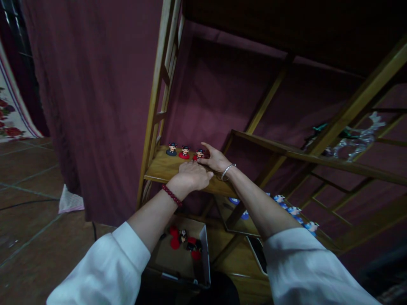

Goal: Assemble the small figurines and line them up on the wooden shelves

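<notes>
A small red-based, black-topped figurine (pixel 200 153) stands between the right hand's (pixel 218 159) parted fingers; left hand (pixel 192 175), fingers' grip unclear, crowds its front; dark-based figurine (pixel 171 150) further left.

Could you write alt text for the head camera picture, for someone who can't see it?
A person's right hand curves around the rightmost of three small figurines on a wooden shelf, the left hand close in front. Below, an open box holds red-and-black items.
</notes>
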